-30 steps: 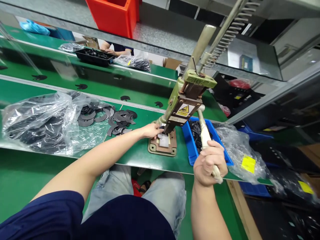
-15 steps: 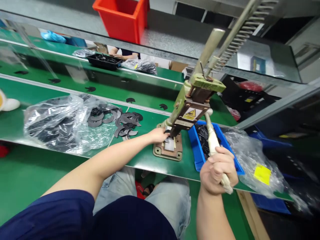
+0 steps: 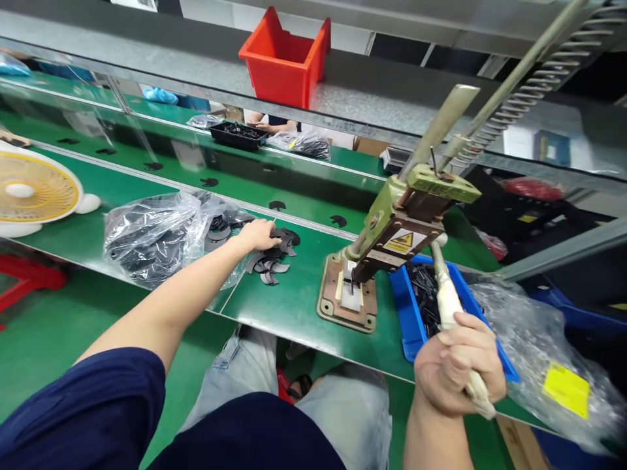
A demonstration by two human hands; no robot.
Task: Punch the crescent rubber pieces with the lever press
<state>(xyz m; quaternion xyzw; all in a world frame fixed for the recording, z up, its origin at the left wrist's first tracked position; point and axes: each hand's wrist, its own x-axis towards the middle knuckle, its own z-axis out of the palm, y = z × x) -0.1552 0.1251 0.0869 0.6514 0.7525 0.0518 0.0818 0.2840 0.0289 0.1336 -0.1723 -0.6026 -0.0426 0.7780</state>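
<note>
Bright indoor light; white glare on plastic bag (image 3: 147, 251), shelf (image 3: 382, 108); edges stretched, right side dim, blurred.

The curved pieces (image 3: 269, 266) are partly hidden by the left hand (image 3: 259, 235); at nine o'clock, the fan (image 3: 42, 186) is cut off.

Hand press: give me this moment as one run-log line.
left hand: at loose curved pieces | right hand: gripping wrapped lever | hand press: beside blue bin

The left hand (image 3: 259, 235) reaches onto a pile of dark curved pieces (image 3: 269, 261) on the green bench (image 3: 294, 300). The right hand (image 3: 460, 365) grasps the wrapped lever (image 3: 448, 297) of a press (image 3: 386, 222), beside a blue bin (image 3: 409, 320) of black parts (image 3: 425, 294).
</note>
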